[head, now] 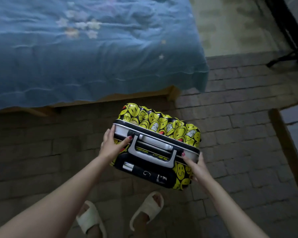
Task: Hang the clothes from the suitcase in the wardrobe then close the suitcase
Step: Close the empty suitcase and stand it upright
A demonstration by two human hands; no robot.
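Note:
A yellow and black smiley-print suitcase [169, 127] stands closed in front of me, just off the corner of the bed, with its silver handle [152, 152] facing up. My left hand [113, 143] grips its left end, thumb on the silver frame. At the right end, my right hand [197, 166] clasps the frame with the thumb on top. No clothes and no wardrobe are in view.
A bed with a blue star-patterned cover [76, 57] fills the upper left, its wooden frame [172, 93] near the suitcase. A wooden edge [286, 146] runs along the right. A dark stand [289, 40] is at the top right. My feet in white slippers [144, 210] stand on the brick-patterned floor.

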